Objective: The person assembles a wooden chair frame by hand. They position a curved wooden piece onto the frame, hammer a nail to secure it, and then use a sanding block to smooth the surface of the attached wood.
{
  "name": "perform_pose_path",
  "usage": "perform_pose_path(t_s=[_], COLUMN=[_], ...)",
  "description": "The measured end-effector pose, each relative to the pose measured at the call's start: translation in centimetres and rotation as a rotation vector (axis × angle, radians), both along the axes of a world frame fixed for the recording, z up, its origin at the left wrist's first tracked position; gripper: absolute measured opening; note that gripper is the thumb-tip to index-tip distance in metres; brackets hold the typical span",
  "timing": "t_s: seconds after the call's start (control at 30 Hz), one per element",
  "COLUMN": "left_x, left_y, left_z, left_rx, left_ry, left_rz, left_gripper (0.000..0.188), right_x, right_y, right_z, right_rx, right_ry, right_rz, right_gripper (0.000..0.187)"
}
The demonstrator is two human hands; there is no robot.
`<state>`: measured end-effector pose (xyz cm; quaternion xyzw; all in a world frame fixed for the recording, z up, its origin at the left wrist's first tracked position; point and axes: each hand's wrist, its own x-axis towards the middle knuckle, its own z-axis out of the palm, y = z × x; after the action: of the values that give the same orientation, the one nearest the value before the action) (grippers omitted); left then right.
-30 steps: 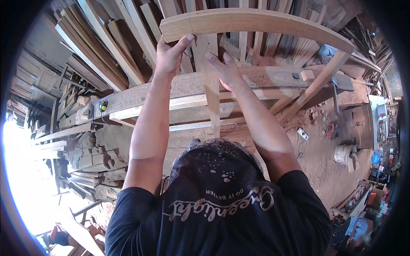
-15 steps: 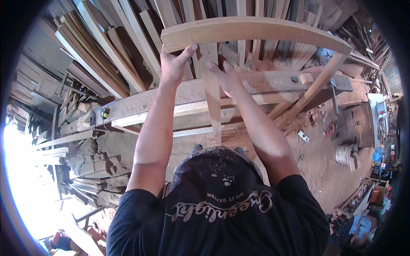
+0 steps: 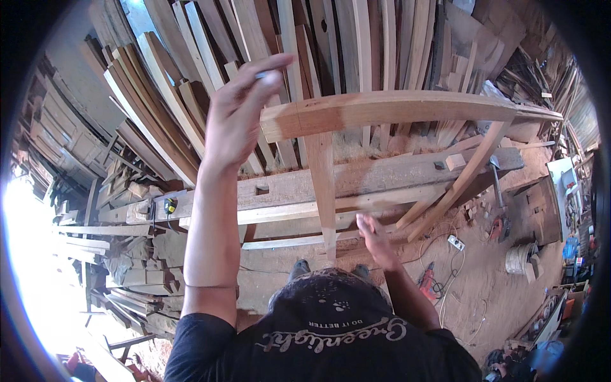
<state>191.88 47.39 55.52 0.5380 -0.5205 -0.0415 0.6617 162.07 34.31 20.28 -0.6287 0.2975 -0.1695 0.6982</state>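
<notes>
A wooden frame stands before me, with its top rail [image 3: 394, 108] running left to right, a near upright [image 3: 323, 184] below it and another upright [image 3: 468, 175] at the right. My left hand [image 3: 232, 118] is raised beside the rail's left end, thumb and forefinger apart. Nothing can be made out in that hand, and its other fingers are partly hidden. Low and to the right of the near upright, my right hand [image 3: 377, 243] hangs apart from the wood. Its visible fingers are loosely spread and slightly blurred, with nothing seen in them.
A thick beam [image 3: 369, 175] with cut holes crosses behind the frame, bearing a small wood block [image 3: 455, 162] and a yellow-black tape measure [image 3: 170, 205]. Many boards [image 3: 375, 57] stand behind. On the floor lie a red power tool [image 3: 429, 280] and a corded socket strip [image 3: 456, 242].
Both hands have left the frame. The left has lifted off the rail's end; the right has dropped toward my body. The rail appears lower in the picture.
</notes>
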Motion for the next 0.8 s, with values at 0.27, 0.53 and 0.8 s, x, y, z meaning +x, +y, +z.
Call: perform_pose_path(t_s=[0.27, 0.53, 0.8], left_x=[-0.4, 0.9, 0.8], left_y=[-5.9, -6.0, -6.2], left_z=[2.9, 1.3, 0.3], left_rx=[0.415, 0.538, 0.505], left_ry=[-0.129, -0.084, -0.064], left_rz=[0.136, 0.263, 0.274], left_gripper=[0.038, 0.032, 0.03], right_x=[-6.2, -9.6, -10.7], right_y=[2.7, 4.8, 5.9], right_z=[-3.1, -3.6, -2.9], right_rx=[0.112, 0.276, 0.285], right_ry=[0.196, 0.166, 0.206], right_rz=[-0.124, -0.384, -0.463], right_gripper=[0.047, 0.037, 0.038])
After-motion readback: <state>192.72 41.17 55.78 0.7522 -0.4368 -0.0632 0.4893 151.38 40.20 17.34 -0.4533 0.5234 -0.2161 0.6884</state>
